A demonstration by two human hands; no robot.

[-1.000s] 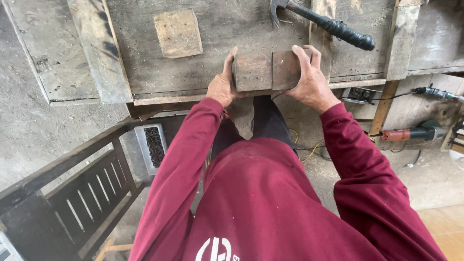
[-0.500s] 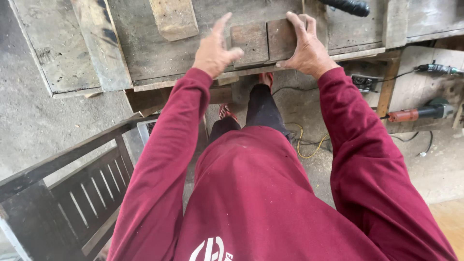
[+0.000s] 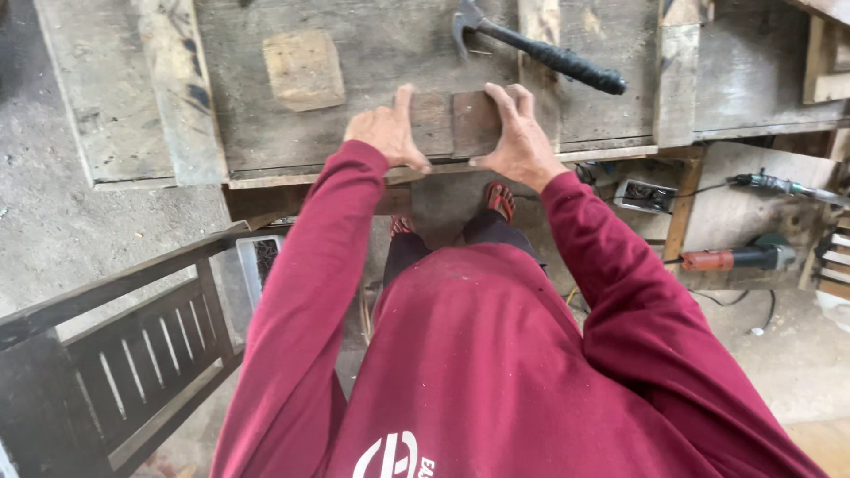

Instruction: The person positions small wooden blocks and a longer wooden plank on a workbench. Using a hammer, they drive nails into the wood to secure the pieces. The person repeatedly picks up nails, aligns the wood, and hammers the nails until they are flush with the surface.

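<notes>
Two small wooden blocks lie side by side at the near edge of a worn wooden workbench (image 3: 372, 53). My left hand (image 3: 386, 131) grips the outer side of the left block (image 3: 432, 120), fingers pointing away from me. My right hand (image 3: 520, 140) grips the right block (image 3: 475, 122) the same way, pressing the two together. A claw hammer (image 3: 540, 51) with a black handle lies on the bench just beyond my right hand. My maroon sleeves reach forward from the bottom of the view.
A pale square wood offcut (image 3: 304, 69) rests on the bench to the left. A dark slatted wooden frame (image 3: 124, 354) stands at lower left. Power tools, one with a red body (image 3: 733, 258), and cables lie on the floor at right, under the bench edge.
My left hand had lifted off with fingers spread half a second ago; it now sits back against the left block. The view has tilted, bringing the hammer back into sight.
</notes>
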